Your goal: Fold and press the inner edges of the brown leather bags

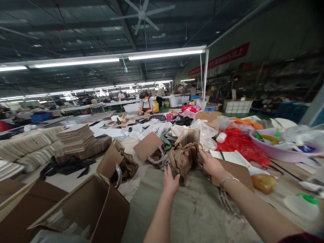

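Brown bag (184, 153) upright on the grey table (192, 212), dead centre of the view, mouth open at the top, crumpled lower down.

At 7 o'clock of the bag, left hand (170, 182): open, fingers spread, tips at the bag's lower edge, nothing gripped.

At 3 o'clock, right hand (211, 165): open as well, fingers laid against the bag's side, not closed round anything; bracelet (229, 180) on the wrist.

At 9 o'clock, near the bag, a flat brown card (148, 145), tilted.

At 8 o'clock, well apart and close to the bottom edge, an open cardboard box (106, 209).

At 10 o'clock, a stack of flat cardboard (76, 136).

At 2 o'clock, a red plastic bag (238, 143); past it, a pink basin (275, 153) full of odds and ends.

At 4 o'clock, a white bottle (301, 206) with a green cap.

At 12 o'clock, far up the table, a co-worker (146, 104), seated.
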`<state>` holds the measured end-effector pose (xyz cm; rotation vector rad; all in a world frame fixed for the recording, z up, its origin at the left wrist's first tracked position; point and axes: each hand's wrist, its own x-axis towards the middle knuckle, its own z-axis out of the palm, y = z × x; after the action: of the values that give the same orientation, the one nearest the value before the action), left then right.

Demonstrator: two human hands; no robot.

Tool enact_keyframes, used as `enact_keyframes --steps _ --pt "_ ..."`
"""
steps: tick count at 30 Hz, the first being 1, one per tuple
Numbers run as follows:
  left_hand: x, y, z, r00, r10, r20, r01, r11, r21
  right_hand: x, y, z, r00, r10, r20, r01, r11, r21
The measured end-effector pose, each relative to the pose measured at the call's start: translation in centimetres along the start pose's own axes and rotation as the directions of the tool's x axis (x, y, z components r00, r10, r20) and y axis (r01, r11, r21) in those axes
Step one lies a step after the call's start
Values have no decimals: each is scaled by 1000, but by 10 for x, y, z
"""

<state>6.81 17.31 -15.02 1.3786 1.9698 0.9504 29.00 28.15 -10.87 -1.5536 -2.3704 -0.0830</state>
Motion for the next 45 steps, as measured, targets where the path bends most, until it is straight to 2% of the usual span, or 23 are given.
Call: enact_keyframes --steps 4,7,9,12,15,18,21,24,28,30,33,36,38,42,45 --pt "-6 7 2 998 -57 -11 57 998 -10 -13 -17 9 992 102 -76 -101 995 16" --pt "-12 7 2 996 -79 -30 79 997 -14 -12 -18 9 976 176 -129 -167 983 83" --pt "-14 6 1 997 -64 -50 63 998 -21 -11 -17 8 966 234 -109 -214 963 166" --pt "-12 4 -5 990 11 -143 -17 999 -37 -18 -17 7 957 281 -66 -250 921 298" --pt "8 6 -14 981 67 -181 -77 996 -51 -25 -19 8 961 249 -120 -200 926 322" --pt "40 8 -23 978 104 -183 -120 990 -77 -24 -18 16 956 217 -197 -147 936 318" --pt "64 6 -26 984 131 -117 -145 982 -119 -21 -16 24 949 186 -254 -101 945 312" --pt "65 -4 -17 994 92 -67 -102 981 -166 -13 -14 28 955 123 -271 -38 953 301" --pt "48 -12 7 992 -3 -123 -23 977 -213 7 -12 26 972 30 -231 41 954 298" --pt "42 -10 15 988 -5 -156 -28 979 -203 15 -12 24 974 43 -222 29 949 314" --pt "41 -5 17 973 48 -226 -83 985 -148 14 -8 25 966 134 -221 -50 936 349" --pt "41 0 12 938 127 -323 -158 985 -71 -5 0 24 962 174 -210 -99 940 325" --pt "37 2 10 917 179 -357 -204 978 -35 -28 4 21 954 160 -254 -79 950 301" --pt "28 6 13 905 250 -343 -272 962 -16 -84 -1 15 903 172 -395 -76 966 247" --pt "22 11 14 898 279 -339 -300 954 -9 -128 -5 15 894 200 -402 -147 976 158"
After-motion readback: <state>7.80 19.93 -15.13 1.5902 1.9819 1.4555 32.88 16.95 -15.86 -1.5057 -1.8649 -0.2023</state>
